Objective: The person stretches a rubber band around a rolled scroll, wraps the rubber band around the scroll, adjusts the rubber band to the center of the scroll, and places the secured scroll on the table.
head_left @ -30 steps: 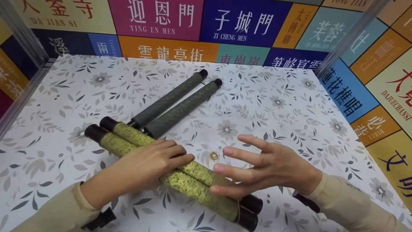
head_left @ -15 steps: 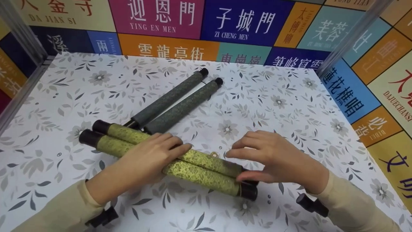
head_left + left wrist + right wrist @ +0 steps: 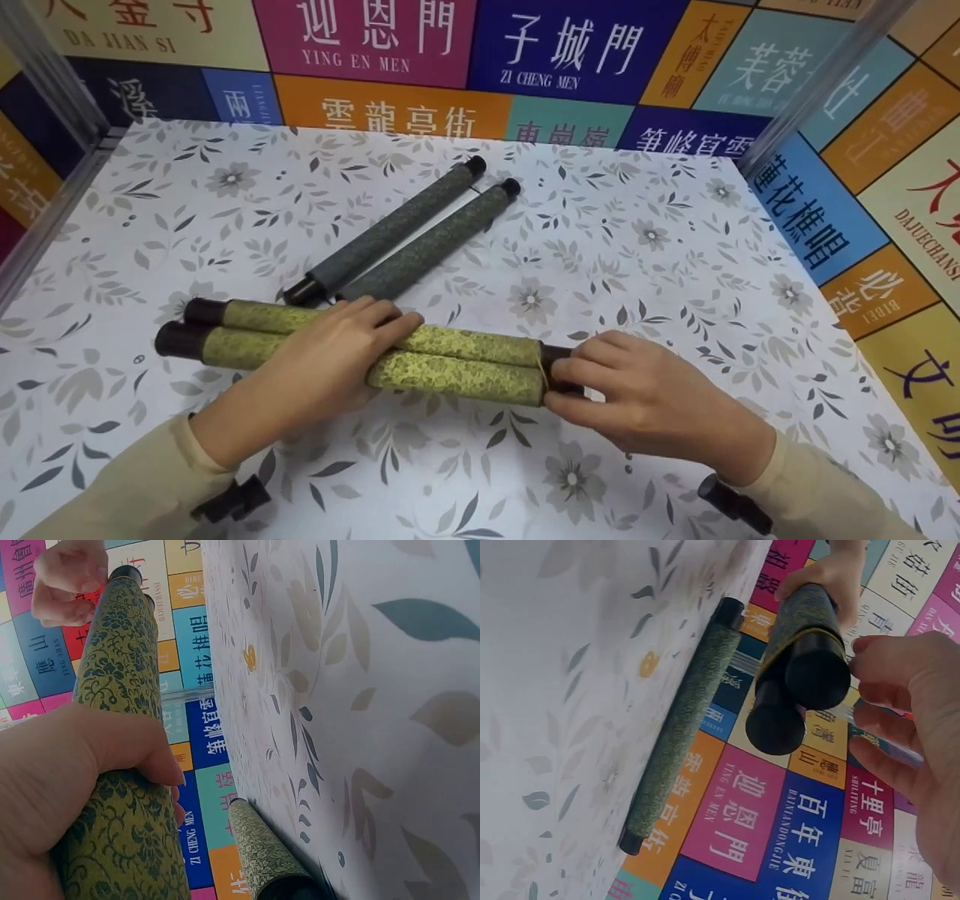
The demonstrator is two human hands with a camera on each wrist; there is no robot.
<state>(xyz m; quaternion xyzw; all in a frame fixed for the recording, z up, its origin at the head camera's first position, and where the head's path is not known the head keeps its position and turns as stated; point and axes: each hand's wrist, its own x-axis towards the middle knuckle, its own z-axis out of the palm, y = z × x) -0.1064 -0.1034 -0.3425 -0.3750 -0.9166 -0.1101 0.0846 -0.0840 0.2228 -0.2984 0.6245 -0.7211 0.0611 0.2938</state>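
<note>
We've our left grip (image 3: pixel 341 341) clamped round the yellow-green patterned twin-roller scroll (image 3: pixel 465 379), held just above the white leaf-print bench (image 3: pixel 660 300). Right grip (image 3: pixel 660 405): fingers loosely curved, apart, nr. its dark R end and the thin yellowish band (image 3: pixel 810 631) round both rollers. Prob. half-way: small yellow ring (image 3: pixel 649 664) lies loose, one band's left on. Dark grey-green twin-roller scroll (image 3: pixel 431 241) lies beyond. No containers visible.

The yellow-green scroll (image 3: pixel 450 375) looks brocade-clad, its dark knobs (image 3: pixel 819 671) smooth and slightly glossy.
</note>
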